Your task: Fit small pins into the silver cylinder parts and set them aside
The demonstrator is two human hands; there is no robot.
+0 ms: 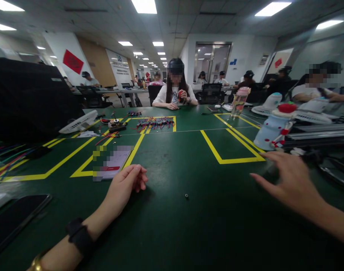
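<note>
My left hand (129, 178) rests on the green table (172, 233) beside a pale booklet or card (118, 160), part of which is pixelated. Its fingers are loosely curled with the thumb laid along them, and I see nothing in them. My right hand (290, 178), slightly blurred, is over the table at the right, with thumb and fingers apart and no held thing visible. The nearest large thing to it is a light blue bottle (269, 131) with a red top. Between my hands lies a small dark ring-shaped metal piece (186, 196), untouched.
Yellow tape (242, 160) marks rectangles on the table. Tangled coloured wires (155, 123) lie farther back. A phone (19, 218) is at the left, black cables (335, 169) at the right. Across the table sits a person (176, 90) holding something red. A clear bottle (240, 101) stands beyond.
</note>
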